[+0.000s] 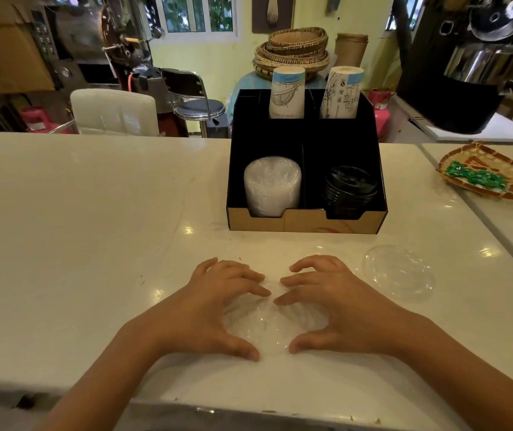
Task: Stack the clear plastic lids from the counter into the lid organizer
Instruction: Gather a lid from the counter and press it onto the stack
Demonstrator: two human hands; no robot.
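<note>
A small pile of clear plastic lids (272, 329) lies on the white counter close to me. My left hand (214, 303) and my right hand (333, 301) cup it from either side, fingers curled over its rim and fingertips nearly meeting above it. One more clear lid (399, 272) lies flat on the counter to the right of my right hand. Behind the hands stands the black lid organizer (306, 222) with a cardboard front. Its left front compartment holds a stack of clear lids (272, 186), its right front compartment a stack of black lids (350, 189).
Two stacks of paper cups (287, 93) stand upside down in the organizer's rear slots. A woven tray with green packets (491, 174) sits at the right on an adjoining counter. The white counter (77, 228) stretches left; chairs and machines stand beyond its far edge.
</note>
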